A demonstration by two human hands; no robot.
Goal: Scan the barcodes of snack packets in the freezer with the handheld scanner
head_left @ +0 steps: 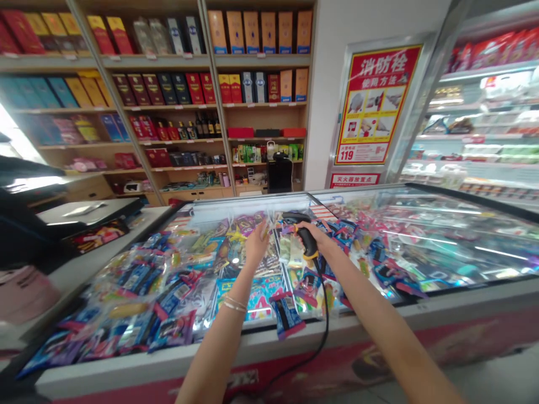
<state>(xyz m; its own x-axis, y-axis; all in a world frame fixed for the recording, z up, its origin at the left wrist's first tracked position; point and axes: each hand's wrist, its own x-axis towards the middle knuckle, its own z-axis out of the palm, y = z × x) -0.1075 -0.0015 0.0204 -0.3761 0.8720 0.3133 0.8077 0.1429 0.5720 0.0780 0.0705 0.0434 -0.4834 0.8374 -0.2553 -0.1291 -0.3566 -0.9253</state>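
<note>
Both arms reach over a glass-topped freezer [252,328] strewn with blue and purple snack packets [172,294]. My left hand [256,242] is closed near the middle of the glass; what it holds, if anything, is too small to make out. Just to its right, my right hand [310,233] is closed at a black and yellow barcode scanner [309,242], whose cable hangs down over the freezer's front edge. A small colourful packet [288,229] shows at the fingers of my right hand. One blue packet [286,315] lies at the front edge below the hands.
Shelves [168,106] of boxes and bottles line the back wall. A red poster [379,104] hangs right of them. At the left stands a counter [92,210], with a dark, blurred shape beside it. More packets [391,269] lie on the right side of the glass. A refrigerated display [484,140] stands far right.
</note>
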